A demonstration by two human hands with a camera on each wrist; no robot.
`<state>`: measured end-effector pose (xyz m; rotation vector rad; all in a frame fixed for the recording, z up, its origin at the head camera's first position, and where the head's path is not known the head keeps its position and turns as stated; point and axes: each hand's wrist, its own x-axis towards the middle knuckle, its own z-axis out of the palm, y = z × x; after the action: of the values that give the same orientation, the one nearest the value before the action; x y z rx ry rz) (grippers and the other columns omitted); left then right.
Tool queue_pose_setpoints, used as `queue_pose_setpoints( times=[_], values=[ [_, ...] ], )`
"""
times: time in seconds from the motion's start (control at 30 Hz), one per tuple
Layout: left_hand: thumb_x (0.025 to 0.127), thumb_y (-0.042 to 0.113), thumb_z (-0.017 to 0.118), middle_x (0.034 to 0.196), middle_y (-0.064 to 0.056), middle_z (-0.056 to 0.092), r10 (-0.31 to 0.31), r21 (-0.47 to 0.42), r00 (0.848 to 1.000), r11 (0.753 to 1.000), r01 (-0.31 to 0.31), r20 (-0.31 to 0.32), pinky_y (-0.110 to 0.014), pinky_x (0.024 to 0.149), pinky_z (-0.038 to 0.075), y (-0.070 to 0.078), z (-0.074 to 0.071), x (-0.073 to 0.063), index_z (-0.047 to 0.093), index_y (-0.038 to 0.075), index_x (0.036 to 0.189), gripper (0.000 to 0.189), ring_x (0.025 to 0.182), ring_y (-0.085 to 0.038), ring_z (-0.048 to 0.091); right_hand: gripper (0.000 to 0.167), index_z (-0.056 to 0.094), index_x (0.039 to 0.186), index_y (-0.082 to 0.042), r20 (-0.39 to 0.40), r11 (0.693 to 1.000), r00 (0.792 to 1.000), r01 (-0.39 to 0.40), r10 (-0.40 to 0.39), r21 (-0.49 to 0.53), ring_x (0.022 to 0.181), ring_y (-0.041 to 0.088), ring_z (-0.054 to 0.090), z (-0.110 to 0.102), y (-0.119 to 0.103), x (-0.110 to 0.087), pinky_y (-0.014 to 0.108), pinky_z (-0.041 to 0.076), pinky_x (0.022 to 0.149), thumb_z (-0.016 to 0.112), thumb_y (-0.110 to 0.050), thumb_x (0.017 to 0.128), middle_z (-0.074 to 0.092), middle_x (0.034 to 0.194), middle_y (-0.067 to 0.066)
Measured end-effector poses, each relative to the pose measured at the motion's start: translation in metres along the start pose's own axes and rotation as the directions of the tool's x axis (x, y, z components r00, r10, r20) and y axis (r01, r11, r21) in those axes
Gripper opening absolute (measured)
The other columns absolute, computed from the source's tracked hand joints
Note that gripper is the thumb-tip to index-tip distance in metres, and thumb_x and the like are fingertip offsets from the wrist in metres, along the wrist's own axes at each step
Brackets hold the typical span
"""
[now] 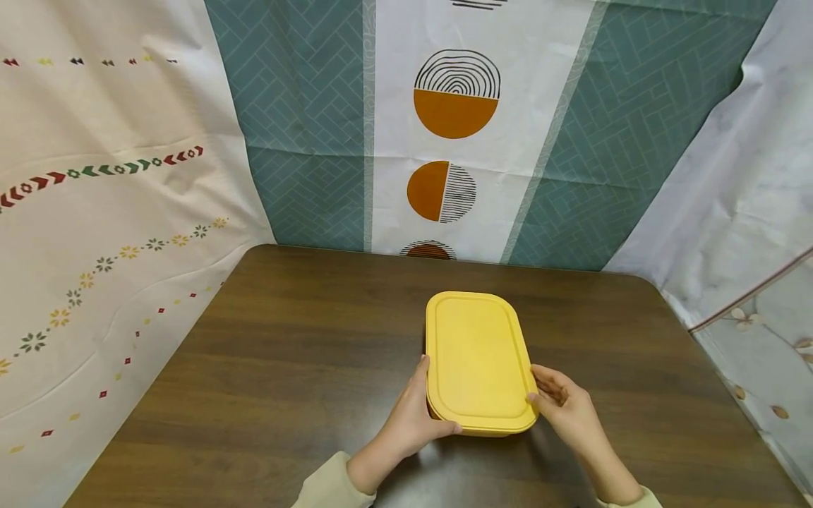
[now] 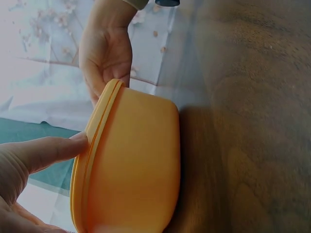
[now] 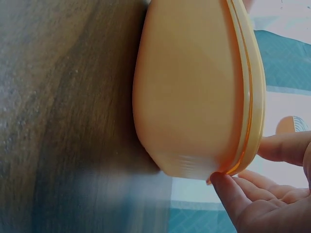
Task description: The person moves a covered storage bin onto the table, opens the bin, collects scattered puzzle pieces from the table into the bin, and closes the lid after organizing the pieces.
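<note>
A yellow rectangular food container (image 2: 138, 160) stands upright on the table, its matching yellow lid (image 1: 479, 353) lying over the whole top. In both wrist views the lid rim runs along the body with only a thin seam between them. My left hand (image 1: 413, 416) holds the near left corner, with the thumb on the near rim and the fingers along the left side, partly hidden. At the right edge, close to the near corner, my right hand (image 1: 568, 406) pinches the lid rim between thumb and fingers. The container's inside is hidden.
The dark wooden table (image 1: 305, 339) extends around the container on every side. Behind it hangs a teal and white patterned cloth (image 1: 305, 141). Light printed cloths hang at the left (image 1: 95, 212) and right (image 1: 749, 212) edges.
</note>
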<state>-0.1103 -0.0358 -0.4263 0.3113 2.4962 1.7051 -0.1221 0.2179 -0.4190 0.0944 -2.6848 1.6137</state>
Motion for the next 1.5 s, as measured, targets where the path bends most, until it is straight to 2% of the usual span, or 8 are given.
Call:
queue_pose_setpoints(
  times=[0.3, 0.53, 0.7, 0.87, 1.03, 1.23, 1.37, 1.5],
  values=[
    [0.064, 0.010, 0.085, 0.153, -0.028, 0.019, 0.011, 0.004, 1.000, 1.000, -0.011, 0.027, -0.057, 0.109, 0.026, 0.000, 0.001, 0.003, 0.016, -0.009, 0.147, 0.110, 0.139, -0.039, 0.026, 0.046, 0.049, 0.129, 0.011, -0.042, 0.999, 0.999, -0.005, 0.003, -0.040, 0.115, 0.035, 0.057, 0.000, 0.000, -0.002, 0.007, 0.044, 0.080, 0.065, -0.002, 0.087, 0.055, 0.127, 0.029],
    [0.065, 0.011, 0.085, 0.153, -0.029, 0.017, 0.016, 0.039, 0.998, 0.999, -0.018, 0.058, -0.057, 0.110, 0.023, -0.002, -0.003, 0.005, 0.014, -0.010, 0.147, 0.110, 0.141, -0.039, 0.022, 0.049, 0.051, 0.131, 0.007, -0.039, 0.998, 0.998, -0.054, 0.053, -0.028, 0.096, 0.006, 0.061, 0.000, 0.002, -0.003, 0.015, 0.050, 0.074, 0.067, -0.008, 0.087, 0.061, 0.122, 0.024],
    [0.067, 0.013, 0.085, 0.153, -0.029, 0.015, 0.034, 0.057, 0.997, 0.998, -0.038, 0.075, -0.056, 0.110, 0.022, -0.005, -0.003, 0.005, 0.014, -0.011, 0.147, 0.109, 0.142, -0.039, 0.020, 0.048, 0.052, 0.130, 0.006, -0.053, 0.997, 0.998, -0.048, 0.045, -0.061, 0.091, 0.001, 0.059, 0.000, 0.003, -0.003, 0.017, 0.050, 0.073, 0.067, -0.010, 0.088, 0.062, 0.119, 0.023],
    [0.070, 0.021, 0.084, 0.155, -0.027, 0.012, 0.035, 0.089, 0.994, 0.995, -0.044, 0.099, -0.056, 0.110, 0.022, -0.007, -0.007, 0.004, 0.013, -0.009, 0.148, 0.110, 0.143, -0.038, 0.017, 0.047, 0.054, 0.129, 0.006, -0.057, 0.994, 0.998, -0.028, 0.022, -0.109, 0.091, 0.005, 0.061, 0.003, 0.001, 0.001, 0.017, 0.050, 0.073, 0.068, -0.010, 0.087, 0.065, 0.115, 0.022],
    [0.073, 0.029, 0.082, 0.155, -0.026, 0.011, 0.032, 0.154, 0.991, 0.987, -0.052, 0.132, -0.054, 0.111, 0.023, -0.007, -0.013, 0.004, 0.012, -0.006, 0.149, 0.109, 0.144, -0.035, 0.016, 0.046, 0.054, 0.128, 0.007, -0.041, 0.993, 0.999, -0.014, 0.009, -0.121, 0.095, 0.022, 0.066, 0.004, -0.001, 0.003, 0.019, 0.051, 0.072, 0.067, -0.009, 0.087, 0.065, 0.115, 0.024],
    [0.076, 0.034, 0.080, 0.156, -0.024, 0.010, 0.014, 0.225, 0.989, 0.973, -0.047, 0.146, -0.053, 0.111, 0.024, -0.004, -0.016, 0.003, 0.012, -0.005, 0.150, 0.107, 0.144, -0.034, 0.016, 0.048, 0.051, 0.132, 0.004, -0.015, 0.987, 0.999, -0.032, 0.030, -0.156, 0.108, 0.039, 0.060, 0.004, -0.003, 0.002, 0.031, 0.056, 0.075, 0.064, -0.013, 0.090, 0.058, 0.124, 0.027],
    [0.077, 0.040, 0.077, 0.156, -0.023, 0.013, 0.023, 0.310, 0.989, 0.948, -0.068, 0.144, -0.052, 0.110, 0.027, -0.004, -0.012, 0.002, 0.014, -0.004, 0.150, 0.106, 0.144, -0.033, 0.018, 0.048, 0.050, 0.133, 0.004, -0.010, 0.982, 1.000, -0.028, 0.027, -0.187, 0.107, 0.041, 0.061, 0.000, -0.004, 0.000, 0.033, 0.056, 0.075, 0.063, -0.013, 0.091, 0.057, 0.126, 0.028],
    [0.078, 0.048, 0.073, 0.155, -0.022, 0.017, 0.068, 0.426, 0.985, 0.895, -0.130, 0.157, -0.052, 0.110, 0.028, -0.005, -0.012, 0.004, 0.019, -0.004, 0.149, 0.103, 0.143, -0.033, 0.022, 0.048, 0.050, 0.133, 0.007, -0.001, 0.976, 1.000, 0.028, -0.029, -0.215, 0.103, 0.041, 0.063, -0.004, -0.003, 0.001, 0.034, 0.056, 0.073, 0.063, -0.013, 0.091, 0.056, 0.125, 0.030]
  ],
)
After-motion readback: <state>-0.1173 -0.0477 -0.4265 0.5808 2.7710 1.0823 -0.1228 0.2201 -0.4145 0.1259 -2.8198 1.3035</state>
